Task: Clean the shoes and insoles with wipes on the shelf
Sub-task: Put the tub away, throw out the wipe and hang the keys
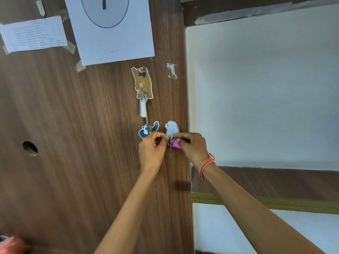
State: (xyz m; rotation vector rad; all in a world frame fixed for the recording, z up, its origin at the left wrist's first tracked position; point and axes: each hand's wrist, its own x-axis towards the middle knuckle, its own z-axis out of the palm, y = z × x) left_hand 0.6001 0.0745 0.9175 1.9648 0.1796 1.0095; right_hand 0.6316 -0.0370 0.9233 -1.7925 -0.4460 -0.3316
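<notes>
Both of my hands are raised to a brown wooden panel point(91, 125), just below a white bear hook sticker point(172, 127). My left hand point(152, 149) pinches a small metal key or ring point(170, 141) at its fingertips. My right hand point(192, 146) grips a pink tag point(176, 144) joined to that metal piece. No shoes, insoles or wipes are in view.
A brown bear hook point(142, 81) holds a key with a white tag point(143, 108). A panda sticker point(148, 130) sits beside my left hand. Papers point(110, 28) are taped higher up. A round hole point(30, 148) is at the left. White wall point(262, 92) and a wooden shelf ledge point(275, 178) lie to the right.
</notes>
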